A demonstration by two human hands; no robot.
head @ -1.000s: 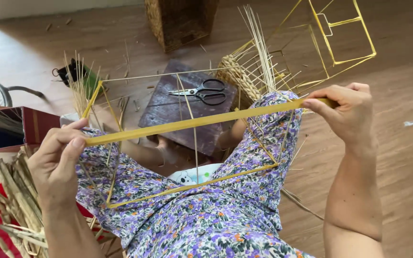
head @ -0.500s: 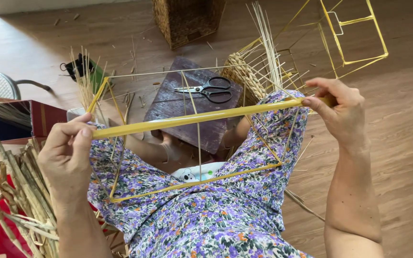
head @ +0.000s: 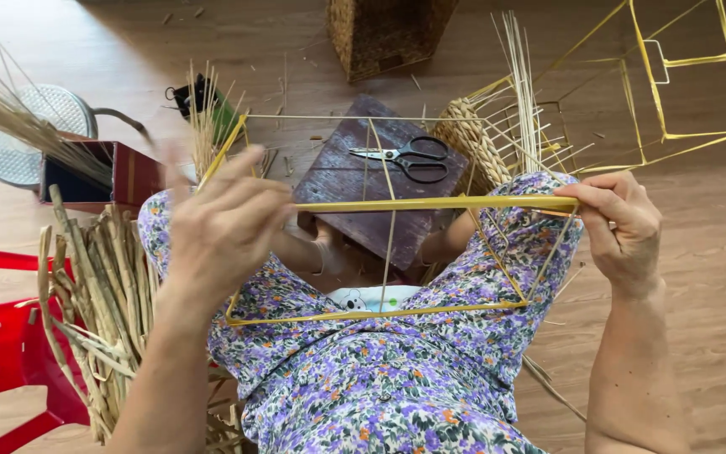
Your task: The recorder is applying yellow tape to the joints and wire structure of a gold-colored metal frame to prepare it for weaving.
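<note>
over the lap, on a purple flowered dress (head: 397, 378), sits a yellow wire frame (head: 380, 313) shaped like a box, and a flat yellow strip (head: 430, 203) runs across its top from one hand to the other. right hand (head: 623, 229) has the strip's end pinched between thumb and curled fingers (head: 591, 195), pressed tight together right at the frame's corner. left hand (head: 224, 225) is a bit blurred, back of the hand facing the camera, fingers loosely curled and slightly spread; it meets the strip's other end, but honestly can't tell if it's a proper pinch or just touching. beyond the knees there's a dark wooden block (head: 371, 181) on the wooden floor (head: 699, 286) with scissors (head: 405, 158) lying on top, handles to the right. a half-woven basket (head: 476, 139) with pale reeds sticking up sits just beside the block, another bare yellow frame (head: 682, 76) farther right. bundle of dried straw (head: 98, 286) near the left arm, next to a red plastic stool (head: 10, 353) and a dark red box (head: 98, 172).
</note>
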